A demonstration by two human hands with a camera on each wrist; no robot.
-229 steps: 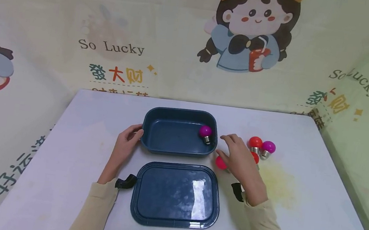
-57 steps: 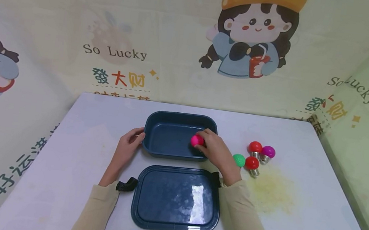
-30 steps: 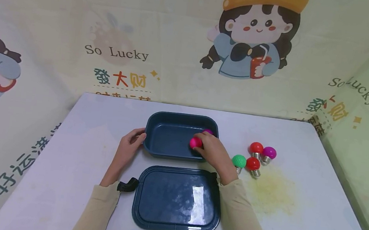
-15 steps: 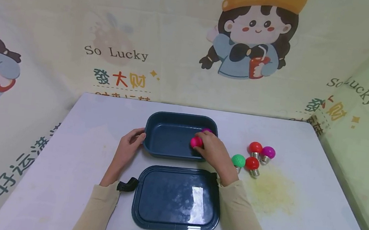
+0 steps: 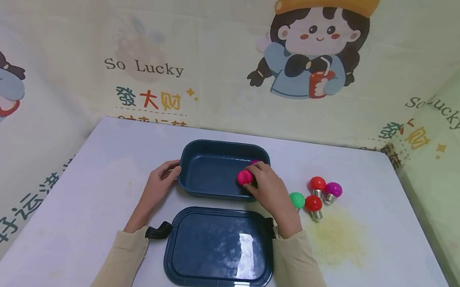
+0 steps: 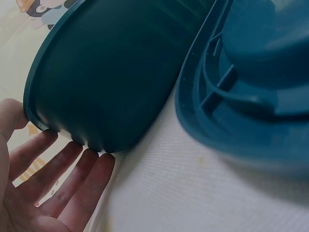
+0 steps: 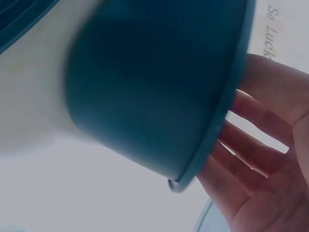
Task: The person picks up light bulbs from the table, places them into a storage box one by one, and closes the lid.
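Observation:
My right hand (image 5: 269,189) pinches a pink light bulb (image 5: 244,178) by its round top, low inside the right part of the dark blue box (image 5: 209,172). The bulb's base is hidden by the hand. Behind the fingers, a purple bulb (image 5: 255,162) shows partly at the box's right end. In the right wrist view, the fingers (image 7: 251,137) reach over the rim and the box wall hides their tips. My left hand (image 5: 161,178) is at the box's left end. Its nearly straight fingers (image 6: 60,164) touch the outer wall, with the thumb at the rim.
A dark blue lid (image 5: 217,249) lies flat in front of the box. Right of the right hand, a red bulb (image 5: 317,184), a purple bulb (image 5: 334,190), another red bulb (image 5: 313,203) and a green bulb (image 5: 297,199) lie on the white table (image 5: 372,285).
Since the earliest frame, my right hand has picked up the pink bulb from the table and carried it left into the box. Over the last second it has barely moved; the left hand stays put.

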